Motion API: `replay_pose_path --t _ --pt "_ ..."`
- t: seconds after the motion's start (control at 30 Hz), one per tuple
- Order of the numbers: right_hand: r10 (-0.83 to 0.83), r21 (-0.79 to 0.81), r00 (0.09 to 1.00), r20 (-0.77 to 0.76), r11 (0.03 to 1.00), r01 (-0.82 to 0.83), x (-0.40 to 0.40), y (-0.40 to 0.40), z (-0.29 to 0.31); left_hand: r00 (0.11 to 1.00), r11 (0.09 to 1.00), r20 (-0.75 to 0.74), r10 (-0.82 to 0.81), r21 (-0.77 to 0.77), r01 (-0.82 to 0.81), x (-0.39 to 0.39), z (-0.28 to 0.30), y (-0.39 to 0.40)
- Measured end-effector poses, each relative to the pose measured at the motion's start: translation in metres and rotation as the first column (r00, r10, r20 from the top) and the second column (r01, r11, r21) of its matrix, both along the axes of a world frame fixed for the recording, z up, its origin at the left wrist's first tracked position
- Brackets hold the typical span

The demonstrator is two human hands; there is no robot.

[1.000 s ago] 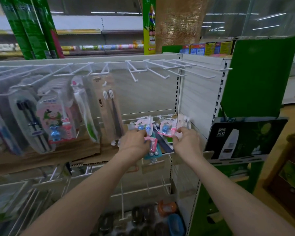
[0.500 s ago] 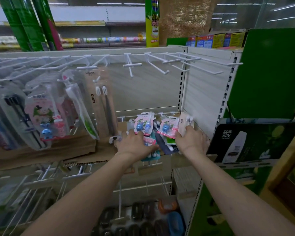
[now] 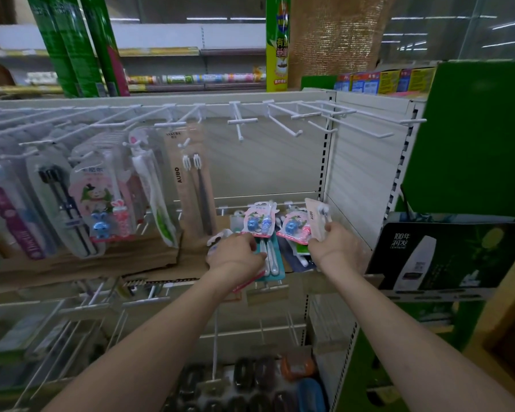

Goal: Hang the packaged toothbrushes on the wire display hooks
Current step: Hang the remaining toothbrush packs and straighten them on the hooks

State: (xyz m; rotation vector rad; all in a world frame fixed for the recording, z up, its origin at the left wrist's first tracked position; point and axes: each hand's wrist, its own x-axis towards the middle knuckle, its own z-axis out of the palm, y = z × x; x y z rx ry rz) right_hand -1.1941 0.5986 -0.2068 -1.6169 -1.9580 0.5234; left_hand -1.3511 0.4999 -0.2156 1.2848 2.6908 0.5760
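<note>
A loose pile of packaged toothbrushes [image 3: 275, 254] lies on the cardboard-covered shelf [image 3: 149, 263]. My left hand [image 3: 235, 257] rests on the pile's left side, fingers curled over a pink-edged children's pack [image 3: 257, 221]. My right hand [image 3: 333, 245] pinches a beige AUBO toothbrush pack [image 3: 315, 218] and lifts its top end up from the pile. Above, several white wire hooks [image 3: 283, 123] stand bare on the right. The hooks to the left carry hanging packs, the nearest being a beige AUBO pack [image 3: 191, 179].
A white perforated side panel [image 3: 360, 179] closes the bay on the right, with a green and black display board [image 3: 446, 257] beyond it. Below the shelf are more wire hooks [image 3: 101, 295] and dark soap boxes [image 3: 244, 379].
My right hand has raised the beige pack a little higher out of the pile. My left hand has stayed on the pile's left side. The view has tilted slightly downward.
</note>
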Motion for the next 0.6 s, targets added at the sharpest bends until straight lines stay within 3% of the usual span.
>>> replay_pose_path --t 0.07,0.23,0.37,0.6 --pt "0.025 -0.001 0.998 -0.066 1.000 -0.025 -0.001 -0.002 -0.002 0.999 0.999 0.011 0.036 -0.004 -0.036 0.001 -0.002 -0.004" --pt "0.061 0.024 0.981 -0.182 0.998 -0.057 0.003 -0.008 -0.005 0.980 0.965 -0.094 0.174 -0.180 -0.188 0.008 -0.004 -0.011" --pt "0.113 0.085 0.957 -0.266 0.992 -0.094 0.003 -0.011 -0.006 0.983 0.971 -0.031 0.181 -0.154 -0.183 0.008 -0.004 -0.008" --pt "0.117 0.046 0.942 -0.315 0.993 -0.108 0.004 -0.012 -0.003 0.978 0.963 0.016 0.207 -0.176 -0.201 0.009 0.006 -0.014"
